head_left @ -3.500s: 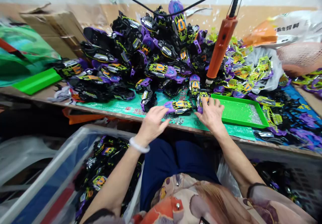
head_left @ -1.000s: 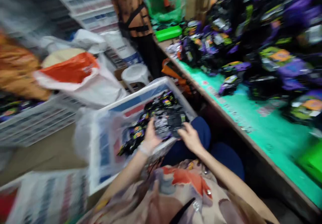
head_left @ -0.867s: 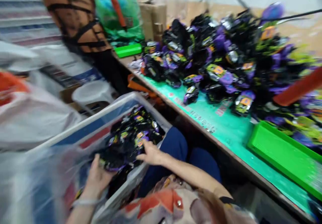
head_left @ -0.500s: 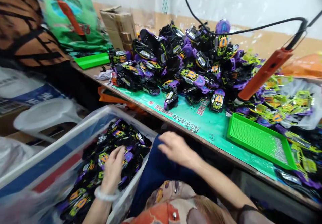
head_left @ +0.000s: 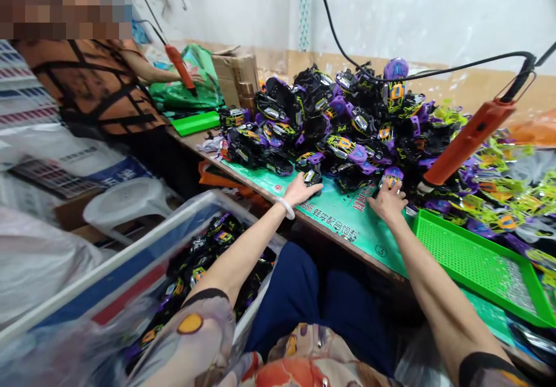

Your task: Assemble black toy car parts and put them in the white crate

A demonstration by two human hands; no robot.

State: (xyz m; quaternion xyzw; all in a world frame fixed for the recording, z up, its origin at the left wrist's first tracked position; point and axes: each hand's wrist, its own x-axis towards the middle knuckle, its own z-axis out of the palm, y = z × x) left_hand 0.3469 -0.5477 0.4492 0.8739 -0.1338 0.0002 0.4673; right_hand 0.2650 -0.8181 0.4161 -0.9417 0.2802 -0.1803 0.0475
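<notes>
My left hand (head_left: 300, 190) reaches over the front edge of the bench, thumb and fingers apart around the near end of a small black toy car (head_left: 311, 176). A firm hold on it does not show. Farther right, my right hand (head_left: 390, 200) has its fingers spread at a purple, yellow and orange toy car (head_left: 393, 175), covering much of it. Behind both hands rises a heap of similar toy cars (head_left: 343, 146). More toy cars (head_left: 197, 274) lie in the large plastic bin (head_left: 130, 271) at my left, partly hidden by my left arm.
An orange electric screwdriver (head_left: 471, 143) hangs on a black cable at the right. Below it sits a green tray (head_left: 460, 259) with small metal screws. A co-worker (head_left: 99, 86) at the left holds another orange screwdriver (head_left: 180, 68). A white plastic stool (head_left: 125, 204) stands behind the bin.
My left hand has gone from over the bin up to the bench. My right hand has moved from above my lap to a toy car at the heap's front. The view has shifted.
</notes>
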